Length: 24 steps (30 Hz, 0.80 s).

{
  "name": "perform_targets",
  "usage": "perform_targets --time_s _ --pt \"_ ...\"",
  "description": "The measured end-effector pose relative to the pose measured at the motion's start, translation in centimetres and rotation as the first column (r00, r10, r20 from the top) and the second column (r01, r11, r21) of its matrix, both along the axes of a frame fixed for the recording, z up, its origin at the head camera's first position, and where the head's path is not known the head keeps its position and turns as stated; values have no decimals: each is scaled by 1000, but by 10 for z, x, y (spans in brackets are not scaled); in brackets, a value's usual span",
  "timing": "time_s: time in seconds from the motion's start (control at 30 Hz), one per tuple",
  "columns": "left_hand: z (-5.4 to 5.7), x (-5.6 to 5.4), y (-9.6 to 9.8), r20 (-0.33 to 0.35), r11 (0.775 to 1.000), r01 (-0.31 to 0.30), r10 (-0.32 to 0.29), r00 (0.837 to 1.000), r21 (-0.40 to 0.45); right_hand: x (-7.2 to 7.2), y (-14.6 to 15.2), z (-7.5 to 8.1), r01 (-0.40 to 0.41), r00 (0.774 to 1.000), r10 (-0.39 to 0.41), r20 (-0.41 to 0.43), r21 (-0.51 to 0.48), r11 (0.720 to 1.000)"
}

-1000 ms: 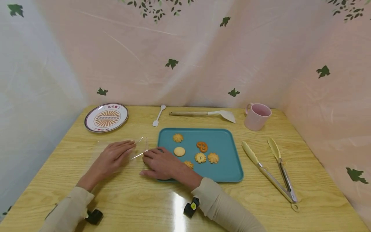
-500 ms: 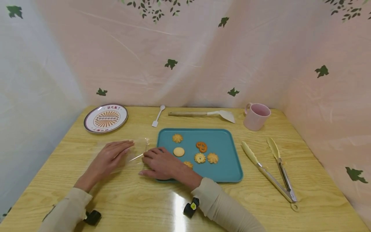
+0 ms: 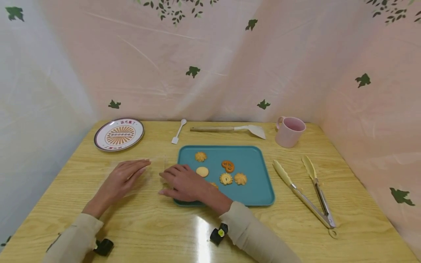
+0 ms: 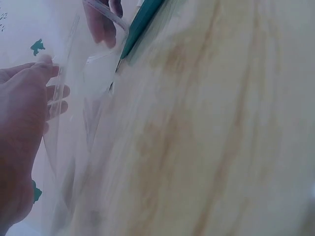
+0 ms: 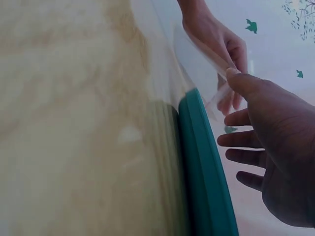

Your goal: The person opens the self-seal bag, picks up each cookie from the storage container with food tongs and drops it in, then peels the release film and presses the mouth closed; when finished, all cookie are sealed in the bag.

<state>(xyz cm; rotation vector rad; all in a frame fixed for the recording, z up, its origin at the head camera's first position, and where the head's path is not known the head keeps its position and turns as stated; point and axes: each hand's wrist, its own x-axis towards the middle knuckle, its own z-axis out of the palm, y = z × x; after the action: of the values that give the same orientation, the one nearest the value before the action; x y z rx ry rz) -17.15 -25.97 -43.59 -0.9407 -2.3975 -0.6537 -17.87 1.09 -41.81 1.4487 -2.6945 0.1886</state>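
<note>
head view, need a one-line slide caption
Left hand and right hand at clear plastic by a teal tray of cookies, yellow-tipped tongs lying to the right.

I get a bright, evenly lit head view, with soft shading along the creases of the cloth backdrop (image 3: 213, 54) and 1 white streak of glare on the table (image 3: 148, 230) near the bottom edge. My 2 wrist feeds look hazier, washed out under a cool cast. In the left one, the table's grain smears and I make out the clear film (image 4: 92, 118) mainly by pale reflections. In the right one, the right hand (image 5: 285, 147) looks dark against the bright backdrop.
</note>
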Motion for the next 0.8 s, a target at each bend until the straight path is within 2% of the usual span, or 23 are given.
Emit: perform_targets --time_s 0.2,0.47,0.8 --pt "-1 0 -1 10 1000 -12 12 1000 -11 0 19 8 46 999 -46 6 -28 999" --pt "-1 1 1 8 1000 -13 13 1000 -8 1 62 16 119 986 -105 128 -109 987" --pt "-2 2 -2 21 999 -32 33 999 -30 11 133 17 255 966 -241 90 -214 943"
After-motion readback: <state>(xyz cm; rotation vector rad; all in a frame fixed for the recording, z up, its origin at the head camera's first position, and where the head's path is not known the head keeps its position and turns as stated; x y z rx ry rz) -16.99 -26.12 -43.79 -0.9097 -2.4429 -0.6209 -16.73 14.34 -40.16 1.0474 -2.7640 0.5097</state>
